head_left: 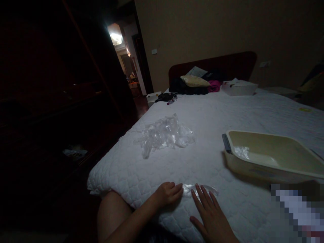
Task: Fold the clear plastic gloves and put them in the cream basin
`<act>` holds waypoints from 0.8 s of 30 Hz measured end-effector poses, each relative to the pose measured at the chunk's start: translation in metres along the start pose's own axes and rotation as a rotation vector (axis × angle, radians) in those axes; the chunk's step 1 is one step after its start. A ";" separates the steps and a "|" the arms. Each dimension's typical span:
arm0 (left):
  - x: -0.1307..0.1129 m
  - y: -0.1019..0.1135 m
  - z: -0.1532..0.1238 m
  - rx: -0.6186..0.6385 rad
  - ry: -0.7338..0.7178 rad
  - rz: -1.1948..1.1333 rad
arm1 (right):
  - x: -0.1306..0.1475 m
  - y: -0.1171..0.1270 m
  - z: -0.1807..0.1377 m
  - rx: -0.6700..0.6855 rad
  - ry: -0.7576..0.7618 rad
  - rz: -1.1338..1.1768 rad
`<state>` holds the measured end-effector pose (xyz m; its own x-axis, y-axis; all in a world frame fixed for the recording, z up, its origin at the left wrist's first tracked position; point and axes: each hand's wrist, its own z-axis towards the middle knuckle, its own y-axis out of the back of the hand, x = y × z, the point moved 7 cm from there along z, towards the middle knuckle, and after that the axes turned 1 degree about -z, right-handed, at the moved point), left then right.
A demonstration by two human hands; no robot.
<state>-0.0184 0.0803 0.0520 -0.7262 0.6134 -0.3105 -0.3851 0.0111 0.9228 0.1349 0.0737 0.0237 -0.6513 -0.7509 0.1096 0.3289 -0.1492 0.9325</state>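
A clear plastic bag lies flat on the quilted white bed near its front edge. At the bag's left end my left hand has its fingers curled and pressed together on the plastic. My right hand rests flat with fingers stretched out, its fingertips on the bag's middle. Farther up the bed is a loose pile of crumpled clear plastic bags. To the right stands a cream plastic bin with a grey handle, and some clear plastic sits inside it.
Dark clothes, a pink roll and a pale cushion-like item lie by the headboard. A white box is beside them. The bed's left edge drops to a dark floor. A blurred-out patch covers the lower right corner.
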 end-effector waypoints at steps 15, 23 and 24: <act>-0.041 -0.012 0.000 0.165 -0.073 0.182 | -0.012 0.004 -0.005 0.071 0.014 0.083; -0.037 -0.012 -0.004 0.146 -0.083 0.142 | -0.023 0.013 -0.011 0.096 -0.059 0.177; -0.037 -0.012 -0.004 0.144 -0.082 0.140 | -0.025 0.014 -0.012 0.103 -0.069 0.189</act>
<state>0.0103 0.0543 0.0508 -0.7156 0.6793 -0.1631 -0.1946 0.0303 0.9804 0.1638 0.0826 0.0298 -0.6308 -0.7130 0.3061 0.3808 0.0592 0.9228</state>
